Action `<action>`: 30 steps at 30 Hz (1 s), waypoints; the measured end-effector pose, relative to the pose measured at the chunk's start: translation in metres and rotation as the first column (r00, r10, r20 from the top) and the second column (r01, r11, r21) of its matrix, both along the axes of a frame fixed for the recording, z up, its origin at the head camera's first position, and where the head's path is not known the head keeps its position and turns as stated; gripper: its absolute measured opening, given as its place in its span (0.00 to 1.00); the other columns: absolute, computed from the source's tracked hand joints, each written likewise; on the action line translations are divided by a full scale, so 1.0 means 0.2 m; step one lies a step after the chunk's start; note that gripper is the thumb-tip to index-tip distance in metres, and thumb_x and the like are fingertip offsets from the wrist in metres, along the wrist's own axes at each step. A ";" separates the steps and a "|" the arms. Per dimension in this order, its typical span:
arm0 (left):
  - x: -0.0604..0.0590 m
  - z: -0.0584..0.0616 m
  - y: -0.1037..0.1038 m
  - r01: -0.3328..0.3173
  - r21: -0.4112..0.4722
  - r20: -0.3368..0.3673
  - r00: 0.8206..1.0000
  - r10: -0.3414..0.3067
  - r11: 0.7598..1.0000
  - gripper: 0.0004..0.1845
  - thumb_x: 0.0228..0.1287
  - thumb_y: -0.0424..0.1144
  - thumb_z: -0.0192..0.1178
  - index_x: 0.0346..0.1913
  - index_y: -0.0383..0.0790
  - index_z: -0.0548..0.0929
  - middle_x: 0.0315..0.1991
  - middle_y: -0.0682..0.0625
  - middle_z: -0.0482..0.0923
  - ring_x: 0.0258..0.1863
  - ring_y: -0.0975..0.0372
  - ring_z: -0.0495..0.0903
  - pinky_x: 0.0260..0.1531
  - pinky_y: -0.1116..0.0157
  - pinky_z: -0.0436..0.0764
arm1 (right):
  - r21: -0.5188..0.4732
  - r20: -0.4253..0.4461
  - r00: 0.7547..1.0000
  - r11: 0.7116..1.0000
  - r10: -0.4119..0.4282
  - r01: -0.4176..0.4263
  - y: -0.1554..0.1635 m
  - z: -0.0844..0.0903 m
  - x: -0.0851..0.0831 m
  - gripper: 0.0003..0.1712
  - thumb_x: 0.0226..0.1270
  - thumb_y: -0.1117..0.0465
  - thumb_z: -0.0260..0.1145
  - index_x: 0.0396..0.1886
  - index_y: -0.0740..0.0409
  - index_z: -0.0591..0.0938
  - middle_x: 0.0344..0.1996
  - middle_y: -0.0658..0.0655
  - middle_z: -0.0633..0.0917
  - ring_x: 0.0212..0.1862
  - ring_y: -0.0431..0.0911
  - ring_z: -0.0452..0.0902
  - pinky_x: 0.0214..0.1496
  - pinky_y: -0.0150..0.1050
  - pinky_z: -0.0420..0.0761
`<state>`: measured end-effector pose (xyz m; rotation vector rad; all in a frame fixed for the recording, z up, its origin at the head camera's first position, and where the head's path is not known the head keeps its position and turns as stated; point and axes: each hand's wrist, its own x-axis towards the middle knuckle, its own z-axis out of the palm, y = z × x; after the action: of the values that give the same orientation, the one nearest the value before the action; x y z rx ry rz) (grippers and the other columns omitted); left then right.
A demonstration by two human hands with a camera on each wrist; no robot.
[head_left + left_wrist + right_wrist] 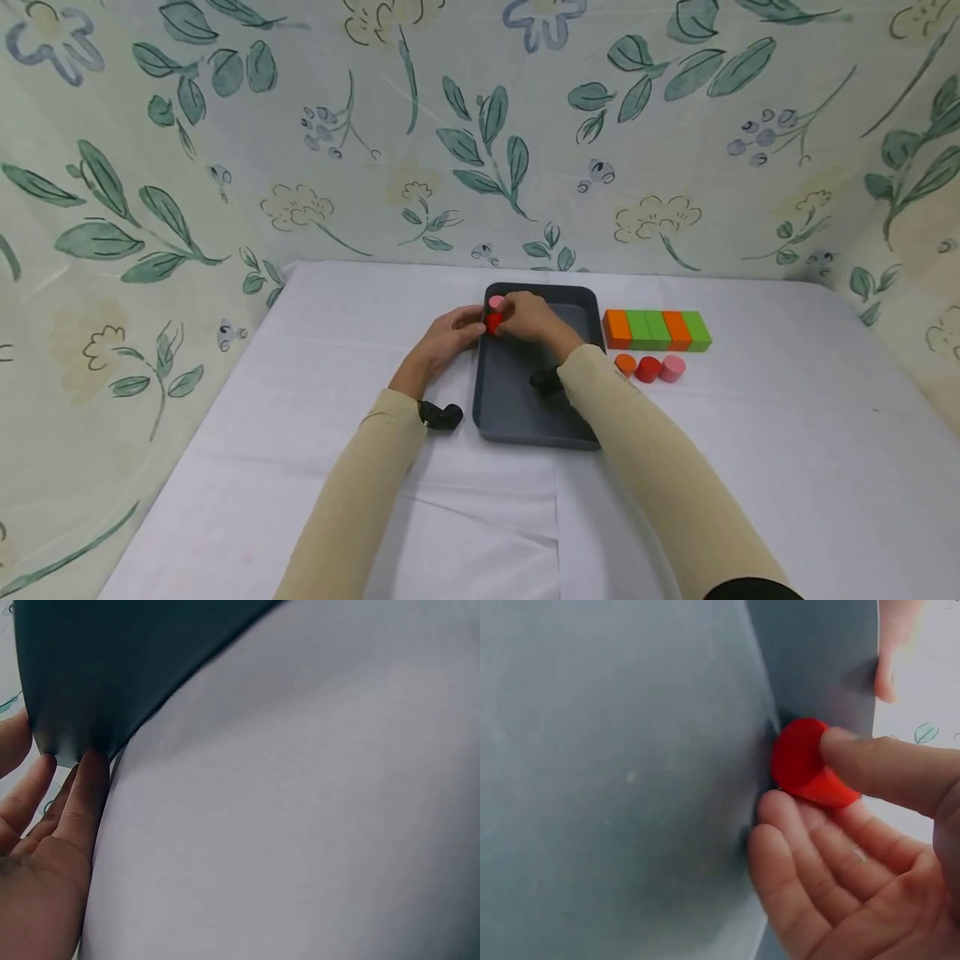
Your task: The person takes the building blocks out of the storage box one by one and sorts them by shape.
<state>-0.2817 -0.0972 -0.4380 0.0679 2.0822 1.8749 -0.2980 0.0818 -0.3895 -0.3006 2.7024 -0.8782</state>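
Note:
A small red cylinder (802, 756) is pinched between the thumb and fingers of my right hand (531, 318), low against the side wall of the dark grey tray (517, 408). Just beyond it, in the tray's far left corner, stands a pink cylinder (497, 302). My left hand (448, 337) is at the tray's left side, its extended fingertips (91, 769) touching the outer wall. Part of the red cylinder is hidden behind my right fingers in the head view.
Right of the tray, orange and green blocks (657, 331) stand in a row. In front of them are an orange cylinder (625, 364), another red cylinder (648, 369) and a pink one (672, 368). A white cloth covers the table (300, 417); floral fabric (480, 192) hangs behind.

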 end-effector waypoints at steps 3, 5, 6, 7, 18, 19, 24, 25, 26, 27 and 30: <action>0.00 0.00 0.00 0.007 0.007 0.000 1.000 -0.007 1.000 0.25 0.70 0.38 0.59 0.69 0.48 0.72 0.70 0.49 0.71 0.68 0.55 0.74 0.72 0.55 0.71 | -0.021 -0.030 0.999 1.000 0.010 -0.010 0.00 -0.01 0.00 0.18 0.62 0.65 0.69 0.52 0.59 0.79 0.49 0.62 0.84 0.47 0.52 0.77 0.58 0.45 0.82; 0.00 0.00 0.00 0.008 0.004 0.002 1.000 -0.008 1.000 0.25 0.70 0.38 0.59 0.69 0.48 0.72 0.70 0.49 0.71 0.68 0.55 0.74 0.72 0.55 0.71 | -0.035 -0.044 0.999 0.999 0.010 -0.012 0.01 -0.02 0.00 0.18 0.61 0.66 0.70 0.51 0.59 0.79 0.48 0.62 0.85 0.46 0.52 0.78 0.57 0.45 0.82; 0.00 0.00 0.00 0.008 0.004 0.005 1.000 -0.008 1.000 0.25 0.70 0.38 0.58 0.69 0.48 0.72 0.70 0.49 0.71 0.68 0.55 0.74 0.72 0.55 0.70 | -0.042 -0.050 0.999 0.999 0.010 -0.012 0.01 -0.02 0.00 0.17 0.61 0.66 0.70 0.50 0.59 0.79 0.48 0.62 0.85 0.46 0.52 0.78 0.56 0.45 0.82; 0.00 0.00 0.00 0.008 0.004 0.007 1.000 -0.008 1.000 0.25 0.70 0.38 0.58 0.69 0.48 0.72 0.70 0.49 0.71 0.68 0.55 0.74 0.72 0.55 0.70 | -0.050 -0.051 0.999 0.999 0.007 -0.010 0.01 -0.03 0.00 0.17 0.61 0.66 0.70 0.50 0.59 0.79 0.47 0.62 0.85 0.46 0.52 0.78 0.56 0.45 0.82; 0.01 0.01 0.01 0.004 0.013 0.012 1.000 -0.004 1.000 0.26 0.70 0.37 0.58 0.70 0.46 0.71 0.70 0.47 0.71 0.68 0.54 0.74 0.71 0.55 0.71 | -0.073 -0.077 0.997 0.997 0.025 -0.030 0.02 -0.03 0.00 0.16 0.63 0.64 0.69 0.51 0.58 0.79 0.51 0.61 0.85 0.50 0.52 0.78 0.58 0.46 0.82; 0.01 0.01 0.01 0.004 0.012 0.014 1.000 -0.004 1.000 0.26 0.70 0.37 0.59 0.70 0.46 0.71 0.70 0.47 0.71 0.68 0.54 0.74 0.71 0.55 0.71 | -0.071 -0.080 0.996 0.997 0.029 -0.035 0.02 -0.02 0.01 0.18 0.63 0.64 0.69 0.52 0.58 0.79 0.52 0.61 0.85 0.51 0.53 0.78 0.59 0.46 0.82; 0.01 0.01 0.01 0.000 -0.008 0.011 1.000 0.000 1.000 0.25 0.70 0.38 0.59 0.69 0.48 0.72 0.70 0.48 0.72 0.67 0.54 0.75 0.72 0.55 0.70 | -0.028 -0.103 0.994 0.999 0.038 -0.041 0.05 0.03 0.03 0.23 0.65 0.63 0.68 0.59 0.57 0.79 0.56 0.61 0.83 0.53 0.54 0.78 0.59 0.48 0.83; 0.01 0.01 0.01 0.000 -0.006 0.011 1.000 0.000 1.000 0.25 0.70 0.38 0.59 0.69 0.48 0.72 0.69 0.48 0.72 0.67 0.54 0.75 0.72 0.55 0.70 | -0.012 -0.111 0.993 0.999 0.040 -0.041 0.07 0.04 0.04 0.23 0.65 0.63 0.67 0.60 0.57 0.79 0.56 0.60 0.83 0.53 0.54 0.78 0.59 0.47 0.83; 0.01 0.01 0.01 0.002 -0.012 0.008 1.000 -0.001 1.000 0.25 0.70 0.38 0.59 0.69 0.48 0.72 0.69 0.48 0.72 0.67 0.54 0.75 0.72 0.55 0.70 | 0.006 -0.119 0.992 0.999 0.044 -0.043 0.08 0.05 0.04 0.22 0.65 0.62 0.67 0.59 0.57 0.79 0.56 0.60 0.83 0.52 0.54 0.78 0.59 0.47 0.83; 0.01 0.01 0.01 0.001 -0.017 0.006 1.000 -0.001 1.000 0.25 0.70 0.38 0.58 0.69 0.48 0.72 0.70 0.48 0.72 0.67 0.54 0.75 0.72 0.55 0.70 | 0.021 -0.124 0.991 0.999 0.050 -0.048 0.09 0.07 0.04 0.22 0.65 0.62 0.66 0.60 0.58 0.79 0.57 0.61 0.83 0.52 0.54 0.77 0.60 0.48 0.83; 0.01 0.02 0.01 0.001 -0.014 0.000 1.000 -0.001 1.000 0.26 0.70 0.38 0.59 0.70 0.47 0.72 0.70 0.48 0.72 0.67 0.54 0.74 0.72 0.55 0.70 | 0.058 -0.138 0.988 0.997 0.065 -0.057 0.15 0.12 0.06 0.22 0.65 0.62 0.65 0.59 0.58 0.79 0.56 0.61 0.82 0.52 0.55 0.76 0.61 0.49 0.82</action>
<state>-0.2799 -0.0954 -0.4348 0.0648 2.0945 1.8598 -0.2856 0.1114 -0.3653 -0.4465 2.8223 -0.7936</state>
